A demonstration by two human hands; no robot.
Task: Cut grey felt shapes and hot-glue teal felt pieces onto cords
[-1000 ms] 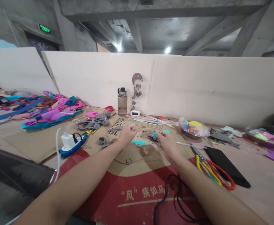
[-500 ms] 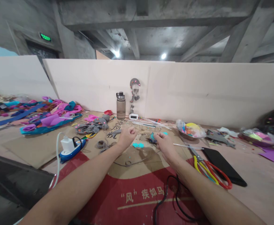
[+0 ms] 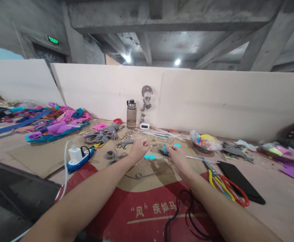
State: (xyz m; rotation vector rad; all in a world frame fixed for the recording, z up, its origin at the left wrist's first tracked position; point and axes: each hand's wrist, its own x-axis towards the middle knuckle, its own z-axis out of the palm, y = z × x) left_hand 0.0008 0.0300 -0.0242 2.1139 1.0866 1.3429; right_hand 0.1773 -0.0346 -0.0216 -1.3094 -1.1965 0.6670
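My left hand [image 3: 138, 150] is closed in a pinch above the cardboard; anything between its fingertips is too small to make out. To its right, my right hand [image 3: 177, 157] pinches a small turquoise felt piece [image 3: 164, 148], with something dark just under it. A flat turquoise felt cutout [image 3: 149, 157] lies on the cardboard between the hands, and another turquoise scrap [image 3: 177, 145] is just beyond my right hand. Grey cord [image 3: 110, 155] lies loosely coiled beside my left wrist. A grey felt strip [image 3: 126, 143] rests behind that hand.
Scissors [image 3: 221, 181] and a black phone-like slab [image 3: 240, 181] lie right of my right forearm. A power strip [image 3: 80, 160] is at left. A bottle [image 3: 131, 116], a small white clock [image 3: 144, 126] and a hanging felt ornament [image 3: 147, 90] stand behind. A bowl [image 3: 204, 149] holds bagged coloured pieces.
The whole view has shifted slightly. My left hand is a touch closer to my right hand; both keep their pinched shape.
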